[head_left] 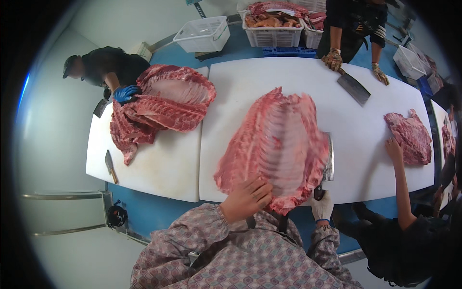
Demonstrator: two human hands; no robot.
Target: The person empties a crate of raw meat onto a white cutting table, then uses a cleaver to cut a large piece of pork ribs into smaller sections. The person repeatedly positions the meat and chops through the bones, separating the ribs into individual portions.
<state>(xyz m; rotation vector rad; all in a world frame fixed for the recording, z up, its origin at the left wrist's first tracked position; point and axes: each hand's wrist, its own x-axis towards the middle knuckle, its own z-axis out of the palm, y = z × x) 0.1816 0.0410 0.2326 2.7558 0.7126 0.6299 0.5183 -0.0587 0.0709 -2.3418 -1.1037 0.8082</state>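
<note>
A large slab of raw meat with its ribs (pixel 279 144) lies rib side up on the white cutting table in front of me, slightly blurred. My left hand (pixel 248 197), bare, grips its near left edge with curled fingers; the thumb is hidden. My right hand (pixel 322 206), in a white knit glove, is closed around the dark handle of a cleaver (pixel 329 161) at the table's near edge. The cleaver's wide blade points away from me along the slab's right side, partly covered by the meat.
At left, a person's blue-gloved hand (pixel 126 93) touches another rib slab (pixel 163 103); a knife (pixel 111 166) lies nearby. Across the table, a gloved hand (pixel 333 59) holds a cleaver (pixel 353 88). At right, a bare hand (pixel 394 148) touches a meat piece (pixel 411 137). Crates (pixel 274 36) stand behind.
</note>
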